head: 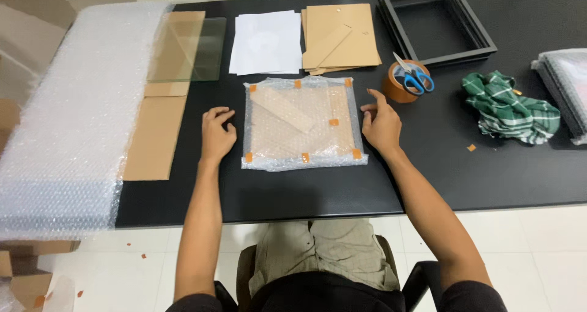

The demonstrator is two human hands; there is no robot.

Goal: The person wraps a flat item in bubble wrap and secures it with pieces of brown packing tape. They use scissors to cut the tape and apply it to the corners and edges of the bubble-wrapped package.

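A flat bundle wrapped in bubble wrap [302,123], sealed with several orange tape pieces, lies on the black table [428,177] in front of me. Its brown backing board shows through the wrap. My left hand [216,133] rests on the table just left of the bundle, fingers loosely curled, holding nothing. On the bundle's right edge sits my right hand [380,123], fingers spread and touching the wrap's side.
A roll of brown tape [397,90] with blue-handled scissors [414,76] on it stands right of the bundle. Black frames [483,40], brown boards [339,37], white paper [266,43], a glass pane [205,49], a green cloth [510,107] and a bubble wrap sheet [67,116] surround it.
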